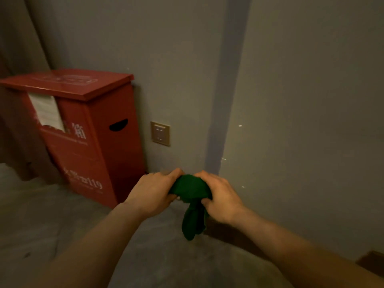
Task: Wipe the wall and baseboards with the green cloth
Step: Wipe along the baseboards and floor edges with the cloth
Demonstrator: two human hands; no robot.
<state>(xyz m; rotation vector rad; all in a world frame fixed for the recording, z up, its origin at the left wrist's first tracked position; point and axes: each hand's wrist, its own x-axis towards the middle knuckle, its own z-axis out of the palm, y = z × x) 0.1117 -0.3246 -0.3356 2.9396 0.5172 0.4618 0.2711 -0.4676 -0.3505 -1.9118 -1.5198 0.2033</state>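
Both forearms reach in, left hand (154, 189) and right hand (221, 195) clenched on the green cloth (190, 189) between them — seemingly bunching it into a pad — held off the wall (301, 121), above the baseboard (232, 235), its tail dangling.
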